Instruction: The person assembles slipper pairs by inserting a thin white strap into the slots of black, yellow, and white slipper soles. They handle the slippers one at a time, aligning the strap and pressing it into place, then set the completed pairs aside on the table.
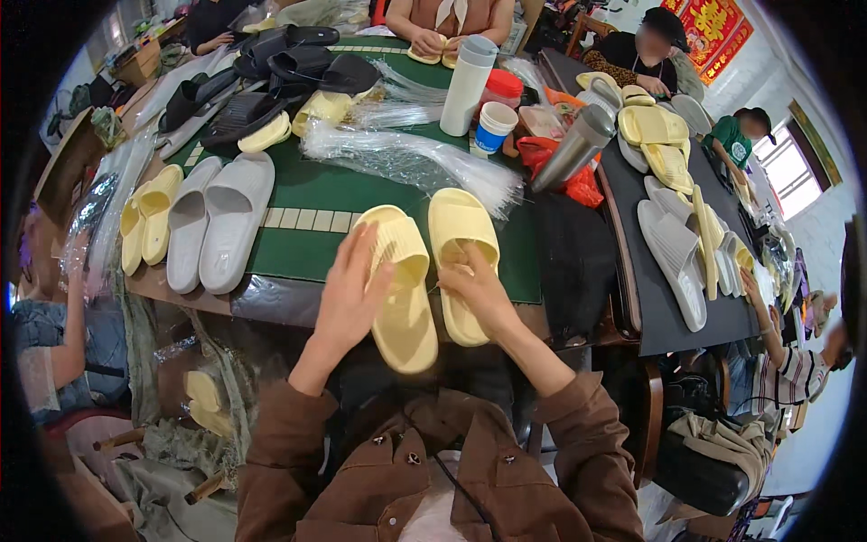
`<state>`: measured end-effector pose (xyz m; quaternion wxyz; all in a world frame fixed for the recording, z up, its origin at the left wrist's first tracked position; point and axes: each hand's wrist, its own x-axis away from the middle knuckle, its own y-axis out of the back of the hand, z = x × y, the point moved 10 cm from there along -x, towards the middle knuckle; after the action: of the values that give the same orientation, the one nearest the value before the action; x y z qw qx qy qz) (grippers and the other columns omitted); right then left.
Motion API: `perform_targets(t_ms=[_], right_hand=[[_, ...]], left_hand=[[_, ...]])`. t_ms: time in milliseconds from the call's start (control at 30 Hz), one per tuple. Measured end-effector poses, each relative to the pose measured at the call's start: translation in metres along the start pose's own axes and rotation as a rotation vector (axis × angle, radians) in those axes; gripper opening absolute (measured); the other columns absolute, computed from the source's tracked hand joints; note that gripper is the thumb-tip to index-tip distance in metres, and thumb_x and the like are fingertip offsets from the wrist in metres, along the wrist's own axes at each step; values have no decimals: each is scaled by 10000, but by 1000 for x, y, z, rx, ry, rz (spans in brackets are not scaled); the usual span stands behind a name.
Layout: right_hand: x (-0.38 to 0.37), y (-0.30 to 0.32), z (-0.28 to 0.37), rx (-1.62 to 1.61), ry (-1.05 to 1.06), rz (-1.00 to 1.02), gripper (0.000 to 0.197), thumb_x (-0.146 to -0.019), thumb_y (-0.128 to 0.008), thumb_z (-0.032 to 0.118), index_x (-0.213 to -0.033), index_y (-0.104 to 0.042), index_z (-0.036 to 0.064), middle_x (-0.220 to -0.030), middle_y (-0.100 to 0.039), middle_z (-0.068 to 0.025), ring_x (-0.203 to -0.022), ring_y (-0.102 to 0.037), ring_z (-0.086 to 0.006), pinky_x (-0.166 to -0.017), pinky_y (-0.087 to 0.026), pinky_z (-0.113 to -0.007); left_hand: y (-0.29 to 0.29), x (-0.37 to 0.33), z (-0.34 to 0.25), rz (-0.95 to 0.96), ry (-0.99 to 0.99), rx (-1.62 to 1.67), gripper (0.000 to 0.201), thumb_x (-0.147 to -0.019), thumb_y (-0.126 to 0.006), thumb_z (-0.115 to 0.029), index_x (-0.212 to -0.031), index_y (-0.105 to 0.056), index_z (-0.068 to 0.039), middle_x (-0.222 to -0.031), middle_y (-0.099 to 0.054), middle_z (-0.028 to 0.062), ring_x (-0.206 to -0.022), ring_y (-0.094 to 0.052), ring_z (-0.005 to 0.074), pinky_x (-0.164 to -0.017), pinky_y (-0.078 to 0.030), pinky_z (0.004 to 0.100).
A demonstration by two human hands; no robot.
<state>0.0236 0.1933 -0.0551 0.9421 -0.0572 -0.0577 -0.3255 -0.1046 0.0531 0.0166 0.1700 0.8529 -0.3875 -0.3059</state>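
Observation:
Two pale yellow slide slippers are side by side at the table's near edge, toes pointing away from me. My left hand (348, 291) grips the left yellow slipper (405, 336) by its side and strap, with the thumb across the top; that slipper's heel hangs past the edge. At the right yellow slipper (461, 213), my right hand (476, 287) has its fingers in the foot opening and its thumb by the inner side. Beyond both toes lies a bundle of clear plastic strips or bags (415, 163) on the green table top (298, 185).
Grey slippers (237, 221) and a small yellow pair (149, 217) stand at left, black slippers (244, 117) behind. A white bottle (468, 86), paper cup (495, 126) and steel tumbler (575, 144) stand at far right. More slippers (673, 262) cover the right table; several people sit around.

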Motion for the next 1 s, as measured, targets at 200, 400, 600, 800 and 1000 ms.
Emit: perform_targets(t_ms=[200,400,600,800,1000], right_hand=[[19,27,14,26,12,149,463,-992,-459,120,-1406,-303,-17,-1024,-591,-103,-810,-582,-111,-746,-507,-259],[37,14,101,66,131,147,467,-990,-417,70,-1430,-263,31,-855,-639,-134,-624,-615,-140,-585,-523,-253],[31,-1,202,-154,425,114,275,-994,-458,147,-1240,-450,26,-882,-633,-112,-703,-650,-161,-593,-536,-261],[39,66,277,-614,942,-133,177,-994,-465,160,-1055,-532,8,-1263,-561,-232,-1175,-569,-323,-866,-556,-349],[-32,120,109,-458,483,-468,276,-945,-596,199,-1177,-607,49,-1163,-625,-41,-1022,-594,-110,-890,-475,-261]], left_hand=[[-37,-4,8,66,-103,-295,516,-962,-515,-250,-1428,-381,-74,-1474,-316,207,-1381,-260,388,-1133,-221,451],[-52,-27,-1,32,-200,-402,464,-944,-527,-273,-1350,-463,-58,-1412,-389,201,-1319,-330,412,-1084,-260,520],[-93,-63,-28,183,-340,-417,412,-952,-519,-299,-1320,-512,-114,-1401,-451,123,-1310,-384,374,-1091,-273,503],[-93,-56,-28,198,-389,-344,376,-908,-579,-293,-1255,-564,-151,-1316,-532,81,-1211,-487,277,-1015,-359,452],[-92,-56,-37,151,-398,-338,353,-898,-592,-275,-1227,-575,-149,-1279,-547,72,-1183,-501,273,-999,-368,439]])
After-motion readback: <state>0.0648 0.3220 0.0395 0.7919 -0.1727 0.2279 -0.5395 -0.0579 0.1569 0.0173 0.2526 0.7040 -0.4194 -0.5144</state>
